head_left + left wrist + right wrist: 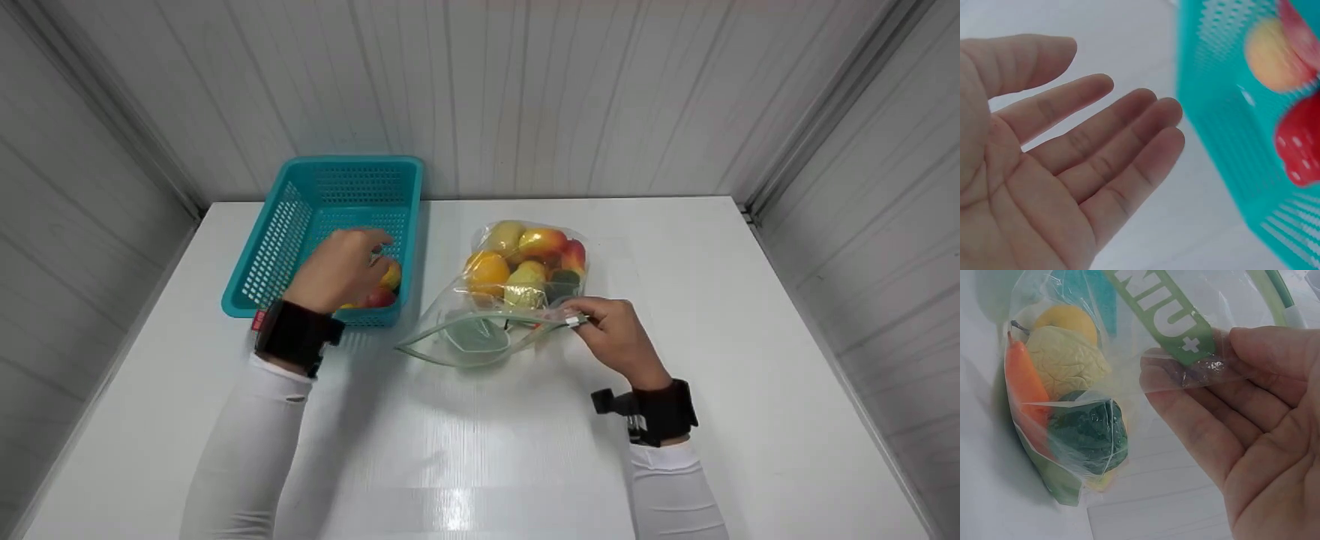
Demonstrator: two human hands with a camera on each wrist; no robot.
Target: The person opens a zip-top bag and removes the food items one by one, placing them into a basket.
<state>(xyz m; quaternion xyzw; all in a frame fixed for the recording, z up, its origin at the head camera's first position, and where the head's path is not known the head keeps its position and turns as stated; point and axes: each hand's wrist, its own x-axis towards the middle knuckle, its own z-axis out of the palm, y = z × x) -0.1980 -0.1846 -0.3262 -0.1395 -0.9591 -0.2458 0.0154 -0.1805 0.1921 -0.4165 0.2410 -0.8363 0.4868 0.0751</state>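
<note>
My left hand (339,268) is above the near right part of a teal basket (255,289), holding nothing. The left wrist view shows its fingers extended, apart from the basket wall. In the basket lie a shiny red bell pepper (1302,140) and a yellow-pink round fruit (1275,56). A clear zip bag (474,337) lies on the table, its mouth gaping toward me. My right hand (616,337) pinches the right end of that mouth. Inside the bag are an orange (487,271), a pale wrinkled cabbage-like piece (1067,363), a dark green vegetable (1089,433), a carrot-like orange piece (1024,374) and other fruit.
The white table (465,457) carries the basket at back left and the bag near the middle. Grey panel walls (480,97) enclose its back and sides. A red tag (259,320) hangs at the basket's near left rim.
</note>
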